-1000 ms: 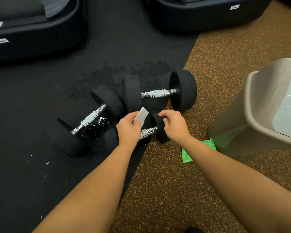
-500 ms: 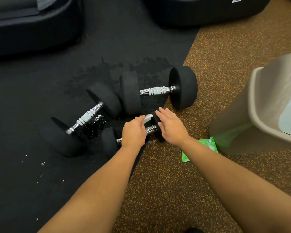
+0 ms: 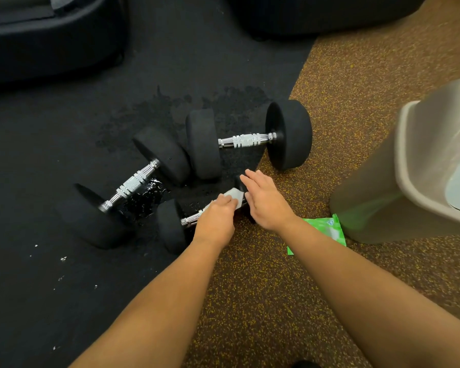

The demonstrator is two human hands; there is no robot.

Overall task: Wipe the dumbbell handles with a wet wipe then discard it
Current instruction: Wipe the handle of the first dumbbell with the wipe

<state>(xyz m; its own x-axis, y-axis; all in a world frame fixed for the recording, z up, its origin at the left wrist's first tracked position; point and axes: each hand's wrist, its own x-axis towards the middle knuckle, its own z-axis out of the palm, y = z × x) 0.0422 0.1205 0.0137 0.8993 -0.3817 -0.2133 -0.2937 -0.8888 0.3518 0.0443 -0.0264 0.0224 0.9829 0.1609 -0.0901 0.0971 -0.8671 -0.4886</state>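
Note:
Three black dumbbells with chrome handles lie on the floor. The nearest, smallest dumbbell [image 3: 170,224] lies under my hands. My left hand [image 3: 215,221] presses a white wet wipe [image 3: 235,195] onto its handle, fingers curled around wipe and handle. My right hand [image 3: 266,200] rests flat, fingers extended, on that dumbbell's right head, which it mostly hides. A mid-sized dumbbell [image 3: 133,181] lies to the left, and a larger dumbbell [image 3: 247,140] lies behind.
A beige bin [image 3: 383,197] with a clear liner stands at the right. A green wet-wipe pack [image 3: 327,229] lies at its base beside my right forearm. Black padded equipment [image 3: 51,35] lines the back. Wet patches mark the black mat.
My left hand has lowered the wipe from above the small dumbbell onto its handle. My right hand went from gripping the right head to lying flat on it.

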